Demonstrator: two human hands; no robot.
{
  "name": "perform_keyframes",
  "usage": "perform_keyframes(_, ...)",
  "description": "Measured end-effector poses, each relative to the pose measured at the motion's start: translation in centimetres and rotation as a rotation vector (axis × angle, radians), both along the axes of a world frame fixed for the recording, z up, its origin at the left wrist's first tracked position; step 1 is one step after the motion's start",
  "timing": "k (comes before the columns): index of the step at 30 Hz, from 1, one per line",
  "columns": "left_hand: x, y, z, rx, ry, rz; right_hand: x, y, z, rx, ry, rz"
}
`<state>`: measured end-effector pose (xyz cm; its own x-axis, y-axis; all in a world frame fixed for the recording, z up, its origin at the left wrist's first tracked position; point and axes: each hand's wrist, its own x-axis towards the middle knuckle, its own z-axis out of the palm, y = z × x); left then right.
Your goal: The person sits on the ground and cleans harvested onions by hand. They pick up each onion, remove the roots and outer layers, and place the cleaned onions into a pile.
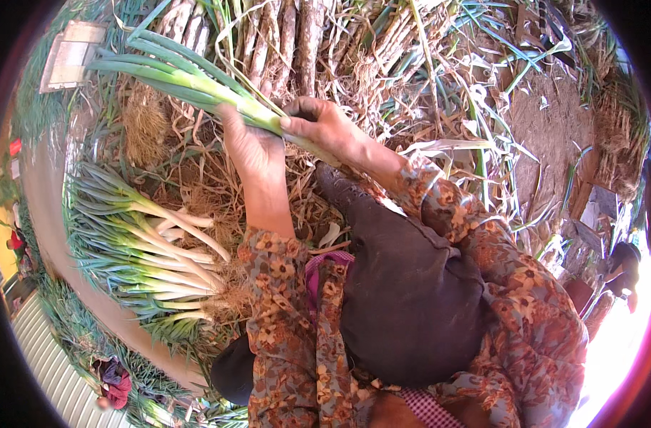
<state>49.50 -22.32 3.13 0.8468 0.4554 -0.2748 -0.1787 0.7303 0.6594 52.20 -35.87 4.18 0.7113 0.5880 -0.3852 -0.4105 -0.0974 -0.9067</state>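
Observation:
A large green onion, perhaps a leek [199, 83], slants across the upper middle, its green leaves towards the upper left. My left hand [250, 136] holds it from below around the stalk, the thumb along its near side. My right hand [317, 125] pinches a leaf at the stalk between thumb and forefinger; the stalk's lower end runs beneath this hand and its roots are hidden. At the lower left lies a pile of similar onions with white stalks [181, 262], their roots pointing right, towards my left sleeve.
Soil-covered, untrimmed onions [282, 43] lie along the top. Dry leaves and root scraps [197, 176] cover the ground between. More onion greens [79, 321] lie beyond a pale strip of floor [98, 302] at the left. A person in red and dark clothing [114, 382] is at the lower left.

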Motion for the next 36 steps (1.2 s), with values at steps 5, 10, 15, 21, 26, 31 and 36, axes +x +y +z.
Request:
perform_keyframes(5,0.1,0.9,0.4,0.079,-0.029,0.116,-1.0,-1.8,-1.1,0.159,-0.152,-0.046)
perform_keyframes(10,0.0,8.2,3.9,-0.123,-0.147,0.065,-6.0,-17.2,-4.5,-0.390,-0.235,0.150)
perform_keyframes(15,-0.4,10.7,3.5,-0.169,-0.408,-0.149,-6.5,-30.9,-6.5,-1.173,-0.354,0.744)
perform_keyframes(21,2.6,2.8,2.9,-0.294,-0.636,-0.442,-0.3,-14.1,-2.3,-0.396,-0.379,0.363)
perform_keyframes(26,0.8,2.0,3.1,0.043,-0.189,-0.147,-0.1,-2.4,0.8,0.004,-0.387,0.392)
perform_keyframes(31,-0.2,2.4,1.4,0.288,0.065,0.114,-0.3,-0.6,1.3,-0.138,-0.351,0.256)
perform_keyframes(36,0.1,-0.1,1.4,0.138,0.116,0.179,1.8,3.0,0.4,-0.079,-0.609,0.063)
